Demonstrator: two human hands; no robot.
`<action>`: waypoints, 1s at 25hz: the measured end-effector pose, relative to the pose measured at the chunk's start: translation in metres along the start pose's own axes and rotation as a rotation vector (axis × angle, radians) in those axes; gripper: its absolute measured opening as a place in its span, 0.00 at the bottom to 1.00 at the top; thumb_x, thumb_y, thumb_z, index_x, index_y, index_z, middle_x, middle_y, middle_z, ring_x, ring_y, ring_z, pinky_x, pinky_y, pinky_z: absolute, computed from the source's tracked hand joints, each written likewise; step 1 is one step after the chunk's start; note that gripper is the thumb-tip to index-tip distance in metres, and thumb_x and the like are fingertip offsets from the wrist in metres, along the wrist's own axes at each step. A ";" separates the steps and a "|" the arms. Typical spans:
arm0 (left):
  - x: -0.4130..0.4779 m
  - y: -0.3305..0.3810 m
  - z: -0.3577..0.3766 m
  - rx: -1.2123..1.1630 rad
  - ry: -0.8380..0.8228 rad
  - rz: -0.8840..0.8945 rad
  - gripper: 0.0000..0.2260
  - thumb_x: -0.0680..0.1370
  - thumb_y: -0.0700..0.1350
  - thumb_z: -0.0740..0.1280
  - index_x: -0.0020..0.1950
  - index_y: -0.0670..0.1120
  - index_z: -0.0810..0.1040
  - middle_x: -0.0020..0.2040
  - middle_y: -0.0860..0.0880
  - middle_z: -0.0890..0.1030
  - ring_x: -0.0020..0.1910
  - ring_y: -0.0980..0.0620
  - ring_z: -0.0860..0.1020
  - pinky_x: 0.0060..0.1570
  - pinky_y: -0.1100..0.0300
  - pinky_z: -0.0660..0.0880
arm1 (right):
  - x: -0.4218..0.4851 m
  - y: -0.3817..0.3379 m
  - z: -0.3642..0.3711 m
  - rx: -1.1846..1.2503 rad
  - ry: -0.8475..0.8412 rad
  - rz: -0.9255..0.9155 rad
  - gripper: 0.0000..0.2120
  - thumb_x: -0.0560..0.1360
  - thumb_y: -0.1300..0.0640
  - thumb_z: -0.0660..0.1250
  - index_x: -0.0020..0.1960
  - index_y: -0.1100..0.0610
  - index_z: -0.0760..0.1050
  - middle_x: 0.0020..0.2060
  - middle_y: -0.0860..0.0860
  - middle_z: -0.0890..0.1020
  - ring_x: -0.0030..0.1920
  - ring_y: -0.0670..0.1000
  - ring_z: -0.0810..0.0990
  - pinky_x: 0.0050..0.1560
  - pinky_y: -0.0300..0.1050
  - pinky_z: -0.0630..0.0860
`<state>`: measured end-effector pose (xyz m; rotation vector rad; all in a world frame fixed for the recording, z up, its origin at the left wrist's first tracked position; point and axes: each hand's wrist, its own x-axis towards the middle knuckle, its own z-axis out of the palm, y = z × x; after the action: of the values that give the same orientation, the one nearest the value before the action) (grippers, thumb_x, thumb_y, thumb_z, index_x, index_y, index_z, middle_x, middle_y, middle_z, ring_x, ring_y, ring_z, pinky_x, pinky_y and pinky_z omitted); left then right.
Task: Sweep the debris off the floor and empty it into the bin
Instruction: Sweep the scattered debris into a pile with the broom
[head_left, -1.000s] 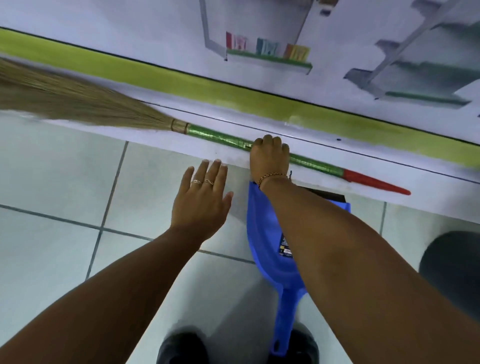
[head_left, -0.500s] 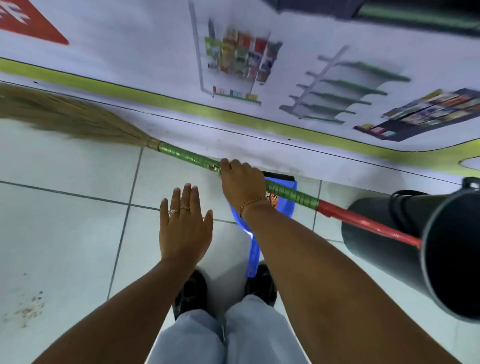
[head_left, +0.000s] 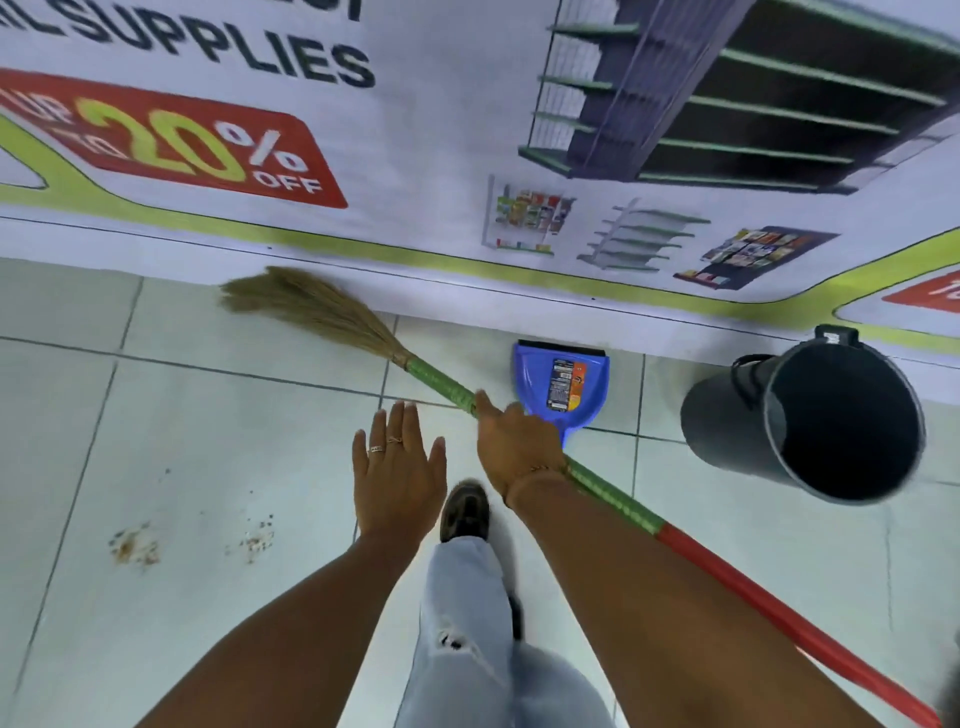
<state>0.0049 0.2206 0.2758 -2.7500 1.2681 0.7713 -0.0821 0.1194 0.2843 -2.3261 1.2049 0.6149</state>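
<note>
The bin (head_left: 810, 421) sits on the right of the floor (head_left: 727, 545), dark and round, mouth tilted toward the camera; its inside shows only black, so what it holds cannot be told. Next to it, the blue dustpan (head_left: 561, 387) rests flat on the tiles with its black lip just against the foot of the wall banner (head_left: 415, 130), and its pan shows a label sticker and no visible debris. The right hand (head_left: 519, 449) has its grip closed around the green part of the broom (head_left: 447, 387) handle, covering the dustpan's handle end from view. The straw head points up-left, tips near the banner's lower edge, while the red end of the handle runs down-right past the forearm. The left hand (head_left: 397, 478) hangs flat and spread, fingers wide, holding nothing, rings on two fingers. The debris (head_left: 135, 543) lies in two small brown scatters low on the left tiles, well apart from broom head, dustpan and bin. Wide bare tile opens all around those scatters. A dark shoe (head_left: 465, 509) and a pale trouser leg stand between the arms.
</note>
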 end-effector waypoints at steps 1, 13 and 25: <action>-0.012 -0.004 -0.002 -0.003 0.014 -0.002 0.25 0.81 0.53 0.51 0.75 0.43 0.56 0.77 0.45 0.61 0.77 0.46 0.56 0.76 0.47 0.52 | -0.007 -0.007 0.001 0.007 0.001 0.022 0.24 0.81 0.59 0.51 0.76 0.53 0.55 0.59 0.62 0.77 0.54 0.64 0.79 0.51 0.54 0.75; -0.167 -0.083 0.022 -0.026 0.011 0.075 0.24 0.81 0.52 0.52 0.75 0.43 0.57 0.76 0.45 0.63 0.76 0.47 0.59 0.76 0.49 0.55 | -0.150 -0.035 0.086 0.032 -0.182 0.036 0.23 0.81 0.57 0.49 0.75 0.44 0.57 0.59 0.60 0.77 0.59 0.62 0.77 0.57 0.53 0.74; -0.219 -0.217 0.039 0.000 -0.133 -0.021 0.22 0.81 0.55 0.51 0.72 0.47 0.62 0.61 0.48 0.81 0.58 0.48 0.80 0.61 0.55 0.73 | -0.217 -0.176 0.192 0.111 -0.319 0.146 0.19 0.83 0.57 0.46 0.71 0.58 0.64 0.60 0.57 0.78 0.60 0.57 0.78 0.57 0.49 0.75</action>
<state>0.0237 0.5306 0.2978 -2.6560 1.2125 0.9347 -0.0827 0.4583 0.2867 -1.9689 1.2280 0.9065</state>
